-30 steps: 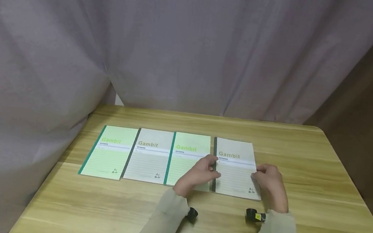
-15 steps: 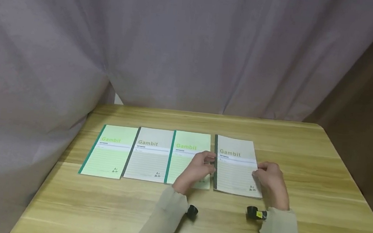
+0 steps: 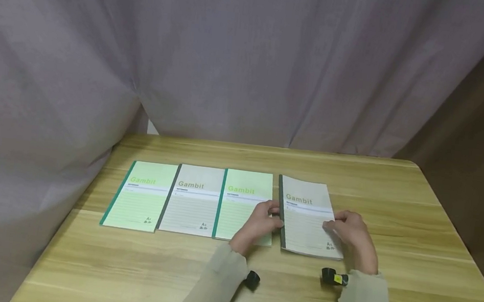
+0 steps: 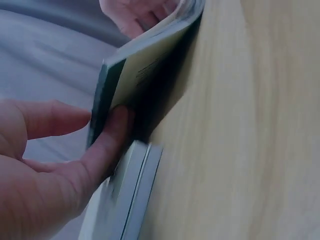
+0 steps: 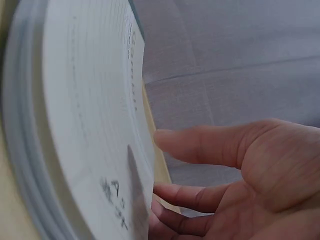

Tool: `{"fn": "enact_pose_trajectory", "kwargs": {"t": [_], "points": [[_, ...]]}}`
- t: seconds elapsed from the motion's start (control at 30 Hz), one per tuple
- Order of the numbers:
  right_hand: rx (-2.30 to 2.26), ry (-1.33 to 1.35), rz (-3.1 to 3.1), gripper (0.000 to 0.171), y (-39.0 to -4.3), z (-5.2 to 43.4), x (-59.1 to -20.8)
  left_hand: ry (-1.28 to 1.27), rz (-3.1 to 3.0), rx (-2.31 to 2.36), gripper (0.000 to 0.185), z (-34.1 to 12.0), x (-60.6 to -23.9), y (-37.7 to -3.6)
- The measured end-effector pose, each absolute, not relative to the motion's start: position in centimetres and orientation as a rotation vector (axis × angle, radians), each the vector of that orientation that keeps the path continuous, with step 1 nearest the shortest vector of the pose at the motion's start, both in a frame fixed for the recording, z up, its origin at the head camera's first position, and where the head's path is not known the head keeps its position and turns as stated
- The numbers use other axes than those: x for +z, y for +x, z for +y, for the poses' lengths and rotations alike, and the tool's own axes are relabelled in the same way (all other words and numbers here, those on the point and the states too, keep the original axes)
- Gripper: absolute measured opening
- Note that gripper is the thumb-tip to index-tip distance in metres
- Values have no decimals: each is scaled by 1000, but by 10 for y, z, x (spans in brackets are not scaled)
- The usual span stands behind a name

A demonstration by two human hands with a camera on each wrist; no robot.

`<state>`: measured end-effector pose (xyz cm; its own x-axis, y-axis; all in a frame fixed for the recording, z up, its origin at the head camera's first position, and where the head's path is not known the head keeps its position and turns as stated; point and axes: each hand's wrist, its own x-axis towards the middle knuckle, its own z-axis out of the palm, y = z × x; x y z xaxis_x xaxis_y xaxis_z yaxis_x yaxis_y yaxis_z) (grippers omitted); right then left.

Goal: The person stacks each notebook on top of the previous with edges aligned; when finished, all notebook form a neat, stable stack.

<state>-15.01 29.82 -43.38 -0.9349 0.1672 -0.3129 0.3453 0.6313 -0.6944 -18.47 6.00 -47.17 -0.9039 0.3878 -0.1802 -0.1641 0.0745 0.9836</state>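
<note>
Four "Gambit" notebooks lie in a row on the wooden table (image 3: 393,226). The rightmost, a grey notebook (image 3: 307,222), sits skewed, apart from the green notebook (image 3: 243,200) beside it. My left hand (image 3: 272,214) grips its dark spine edge. In the left wrist view the left hand (image 4: 102,120) has its thumb (image 4: 112,140) pressed under the raised spine of the grey notebook (image 4: 150,65). My right hand (image 3: 332,224) holds the opposite edge. In the right wrist view the right hand (image 5: 157,160) curls its fingers (image 5: 200,145) round the edge of the bowed grey notebook (image 5: 90,125).
Another grey notebook (image 3: 192,200) and a green notebook (image 3: 140,194) lie further left. A grey curtain (image 3: 233,61) hangs behind the table and drapes past its left side. Black wrist cameras (image 3: 334,277) sit on both sleeves. A brown wall stands at the right.
The rightmost grey notebook has shifted slightly right and turned clockwise, widening the gap to the green one. Both hands moved with it.
</note>
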Motion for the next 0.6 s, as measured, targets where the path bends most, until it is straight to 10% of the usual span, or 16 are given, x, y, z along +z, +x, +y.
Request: {"fn": "enact_pose_trajectory", "kwargs": {"t": [0.6], "points": [[-1418,327,2540,51,-143,311,-438,161,1713,2042,51,61,-476,-180]]}}
